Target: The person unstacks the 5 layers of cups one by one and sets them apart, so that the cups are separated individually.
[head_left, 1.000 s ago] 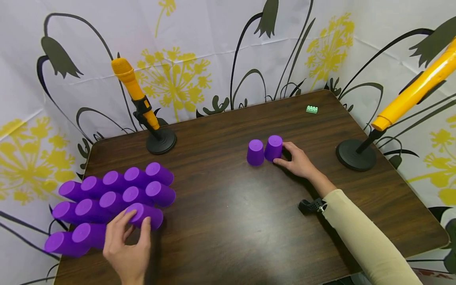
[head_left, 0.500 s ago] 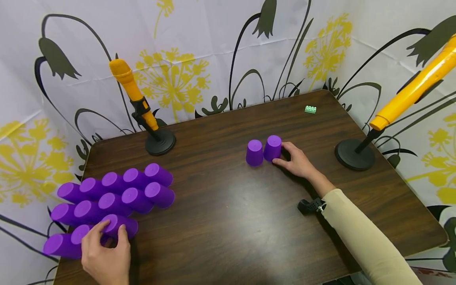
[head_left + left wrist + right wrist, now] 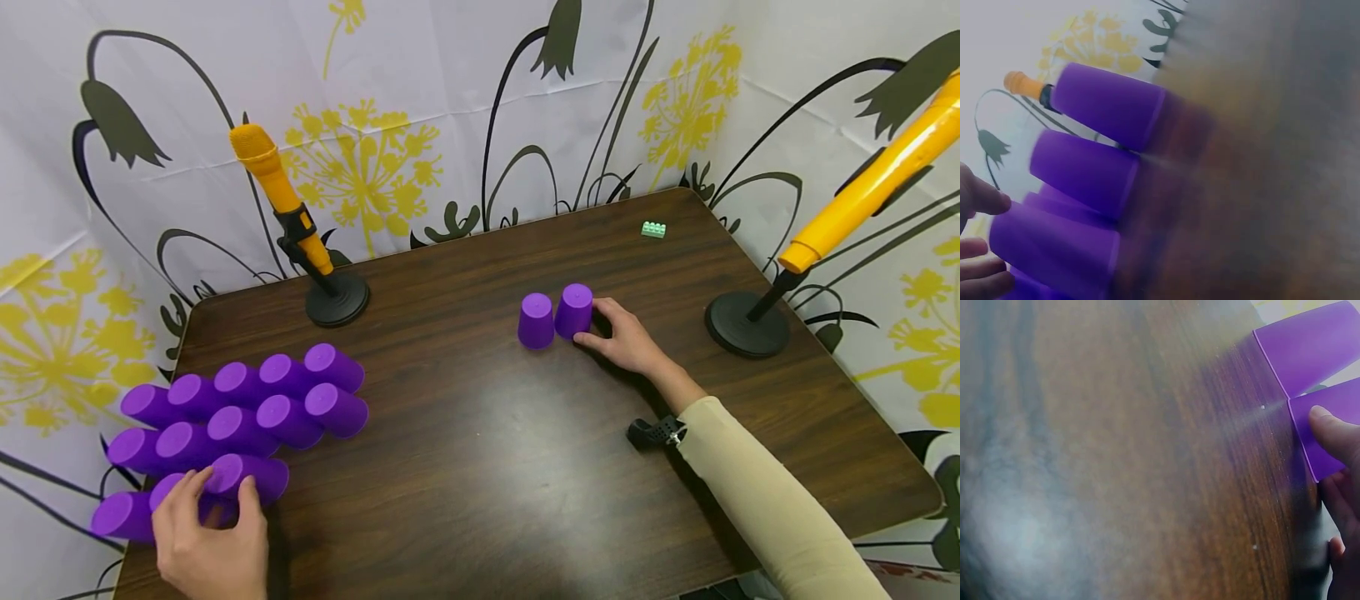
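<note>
At the near left corner of the desk (image 3: pixel 480 433), your left hand (image 3: pixel 206 542) had its fingers curled over the nearest purple cup (image 3: pixel 247 477), which lay on its side at the front of a cluster of purple cups (image 3: pixel 240 408), all tipped over in rows with their closed bottoms pointing toward the far right. Across the desk, toward the far right, your right hand (image 3: pixel 626 340) rested with thumb and fingertips against the upturned cup (image 3: pixel 574 310), which stood mouth-down and touching a second upturned cup (image 3: pixel 536 320) on its left; the fingers bent loosely round its side, more a light hold than a firm clamp. These cups looked like thin, smooth plastic, so I judged them light, a little slippery and easy to knock rolling when on their sides. You would do best to take one round the middle of its wall, thumb opposite fingers, not by the rim. Two yellow microphones on stands (image 3: pixel 300 242) and a small green brick (image 3: pixel 653 229) stood well apart from both hands.
</note>
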A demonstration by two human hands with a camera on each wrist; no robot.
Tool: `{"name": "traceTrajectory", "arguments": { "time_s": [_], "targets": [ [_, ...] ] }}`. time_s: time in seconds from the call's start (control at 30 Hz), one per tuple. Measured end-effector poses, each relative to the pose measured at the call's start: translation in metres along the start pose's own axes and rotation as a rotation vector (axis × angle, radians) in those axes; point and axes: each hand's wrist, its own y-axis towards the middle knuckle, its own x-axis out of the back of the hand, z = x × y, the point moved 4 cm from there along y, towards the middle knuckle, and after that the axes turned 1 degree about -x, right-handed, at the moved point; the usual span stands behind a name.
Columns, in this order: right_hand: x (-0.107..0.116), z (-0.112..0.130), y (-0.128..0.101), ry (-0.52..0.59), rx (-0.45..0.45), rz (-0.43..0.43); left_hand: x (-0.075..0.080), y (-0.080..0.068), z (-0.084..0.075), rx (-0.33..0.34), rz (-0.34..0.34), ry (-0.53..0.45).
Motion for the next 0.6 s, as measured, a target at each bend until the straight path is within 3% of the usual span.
{"name": "traceTrajectory", "arguments": {
  "time_s": [0.17, 0.27, 0.33, 0.43, 0.53, 0.6],
  "targets": [
    [0.0, 0.0, 0.0, -0.002, 0.005, -0.002, 0.007, 0.01, -0.028, -0.013, -0.109, -0.033],
    [0.0, 0.0, 0.0, -0.006, 0.006, -0.003, 0.001, 0.015, -0.058, -0.056, -0.181, -0.183],
    [0.0, 0.0, 0.0, -0.007, 0.006, -0.004, -0.012, 0.015, -0.081, -0.125, -0.176, -0.318],
    [0.0, 0.0, 0.0, -0.012, 0.001, -0.003, -0.041, 0.007, -0.116, -0.264, -0.025, -0.474],
    [0.0, -0.001, 0.0, -0.013, -0.002, -0.001, -0.076, -0.01, -0.144, -0.37, 0.256, -0.532],
    [-0.001, -0.002, 0.001, -0.013, -0.004, 0.003, -0.099, -0.022, -0.161, -0.402, 0.443, -0.525]
  ]
}}
